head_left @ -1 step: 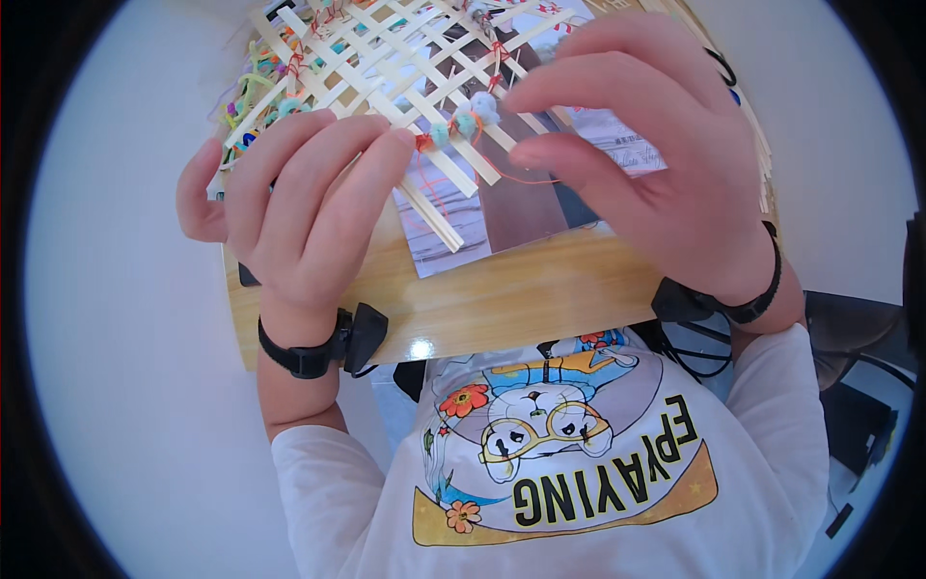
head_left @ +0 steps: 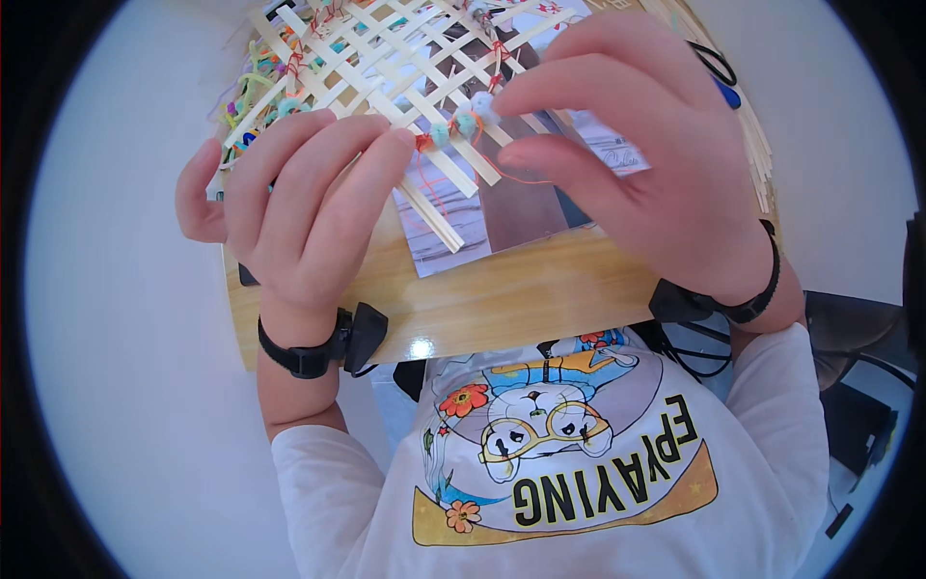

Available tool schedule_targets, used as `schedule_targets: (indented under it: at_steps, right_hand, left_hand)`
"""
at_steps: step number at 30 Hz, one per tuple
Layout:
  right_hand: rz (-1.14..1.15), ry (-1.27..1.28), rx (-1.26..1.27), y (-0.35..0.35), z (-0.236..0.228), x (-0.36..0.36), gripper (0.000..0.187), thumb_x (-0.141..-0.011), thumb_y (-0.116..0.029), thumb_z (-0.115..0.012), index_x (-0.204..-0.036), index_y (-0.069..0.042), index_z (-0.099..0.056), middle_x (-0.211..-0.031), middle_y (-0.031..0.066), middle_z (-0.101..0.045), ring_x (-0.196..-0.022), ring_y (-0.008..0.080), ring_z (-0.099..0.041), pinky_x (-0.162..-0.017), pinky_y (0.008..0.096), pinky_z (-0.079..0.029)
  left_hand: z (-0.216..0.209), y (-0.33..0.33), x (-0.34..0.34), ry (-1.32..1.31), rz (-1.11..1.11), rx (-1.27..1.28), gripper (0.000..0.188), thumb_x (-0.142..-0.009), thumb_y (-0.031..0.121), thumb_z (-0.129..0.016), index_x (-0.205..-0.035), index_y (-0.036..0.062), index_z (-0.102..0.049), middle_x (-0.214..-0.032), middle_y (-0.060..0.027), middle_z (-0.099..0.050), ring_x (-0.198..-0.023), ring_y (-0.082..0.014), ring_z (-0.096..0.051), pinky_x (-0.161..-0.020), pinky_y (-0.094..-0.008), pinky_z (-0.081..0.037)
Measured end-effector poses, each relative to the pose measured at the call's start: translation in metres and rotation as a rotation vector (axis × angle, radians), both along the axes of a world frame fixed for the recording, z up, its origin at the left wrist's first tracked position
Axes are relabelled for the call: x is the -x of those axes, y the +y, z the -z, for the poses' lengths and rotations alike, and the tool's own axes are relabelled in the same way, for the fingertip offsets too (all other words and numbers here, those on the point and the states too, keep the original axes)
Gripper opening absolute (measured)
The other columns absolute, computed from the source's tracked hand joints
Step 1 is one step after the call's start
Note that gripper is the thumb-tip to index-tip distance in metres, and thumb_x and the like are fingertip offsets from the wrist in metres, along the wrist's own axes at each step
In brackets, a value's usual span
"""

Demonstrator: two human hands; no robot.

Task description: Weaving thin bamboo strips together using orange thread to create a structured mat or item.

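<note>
A woven lattice of pale flat strips (head_left: 386, 58) is held up over a wooden table. My left hand (head_left: 299, 203) grips its lower left part, fingers curled over the strips and thumb behind. A short row of pale blue-green beads (head_left: 453, 125) on an orange thread (head_left: 521, 177) lies along one strip. My right hand (head_left: 637, 164) pinches the right end of that bead row between fingertip and thumb. Both wrists carry black bands.
The wooden table (head_left: 521, 299) has printed sheets (head_left: 463, 232) lying under the lattice. A bundle of loose pale strips (head_left: 757, 154) lies at the right edge, with a black cord (head_left: 714, 63) beside it. Coloured threads (head_left: 251, 87) bunch at the lattice's left side.
</note>
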State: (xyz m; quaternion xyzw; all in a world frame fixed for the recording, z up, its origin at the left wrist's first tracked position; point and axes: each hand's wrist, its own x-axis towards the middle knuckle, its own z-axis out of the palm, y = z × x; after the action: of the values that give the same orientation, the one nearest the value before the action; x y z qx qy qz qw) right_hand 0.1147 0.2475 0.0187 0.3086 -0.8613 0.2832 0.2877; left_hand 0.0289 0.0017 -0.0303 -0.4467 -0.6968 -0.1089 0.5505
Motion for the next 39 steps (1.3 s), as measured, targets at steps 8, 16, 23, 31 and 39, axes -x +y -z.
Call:
schedule_targets:
  at_steps: [8,16,23,31,39]
  right_hand:
    - [0.049,0.023,-0.072,-0.017,0.002,0.006,0.013,-0.094,-0.011,-0.063,-0.101,0.0,-0.064,-0.092,0.0047,-0.064,-0.078,0.0093,-0.056,-0.066,0.0214,-0.042]
    - [0.069,0.021,-0.085,-0.019,0.005,0.013,0.012,-0.094,-0.011,-0.063,-0.101,0.0,-0.063,-0.09,0.0048,-0.064,-0.077,0.0089,-0.056,-0.065,0.0209,-0.042]
    - [0.086,0.027,-0.096,-0.018,0.001,0.015,0.012,-0.094,-0.01,-0.063,-0.101,0.0,-0.062,-0.089,0.005,-0.064,-0.075,0.0086,-0.056,-0.064,0.0205,-0.042]
    - [0.089,0.018,-0.107,-0.017,0.0,0.015,0.011,-0.094,-0.009,-0.063,-0.101,0.0,-0.061,-0.088,0.0052,-0.064,-0.073,0.0082,-0.056,-0.063,0.02,-0.042]
    - [0.098,0.029,-0.104,-0.021,0.004,0.016,0.011,-0.094,-0.009,-0.063,-0.101,0.0,-0.06,-0.086,0.0054,-0.064,-0.072,0.0079,-0.056,-0.062,0.0196,-0.042]
  left_hand:
    - [0.003,0.004,0.002,0.021,0.057,0.011,0.02,-0.076,0.017,-0.071,-0.092,0.0282,-0.07,-0.084,0.0132,-0.066,-0.081,-0.0079,-0.062,-0.105,-0.0363,-0.028]
    - [0.005,0.006,0.003,-0.011,0.084,0.005,0.022,-0.073,0.016,-0.071,-0.091,0.0288,-0.07,-0.083,0.0129,-0.066,-0.081,-0.0079,-0.062,-0.104,-0.0363,-0.027]
    - [0.006,0.004,0.002,-0.049,0.089,0.007,0.019,-0.074,0.017,-0.071,-0.09,0.0284,-0.069,-0.085,0.0122,-0.067,-0.084,-0.0082,-0.062,-0.105,-0.0359,-0.027]
    - [0.004,0.004,0.003,-0.045,0.094,0.007,0.019,-0.075,0.019,-0.072,-0.091,0.0289,-0.069,-0.084,0.0124,-0.067,-0.085,-0.0083,-0.062,-0.105,-0.0354,-0.028]
    - [0.005,0.004,0.003,-0.044,0.084,0.018,0.019,-0.076,0.019,-0.071,-0.091,0.0293,-0.068,-0.085,0.0123,-0.067,-0.086,-0.0087,-0.062,-0.104,-0.0356,-0.028]
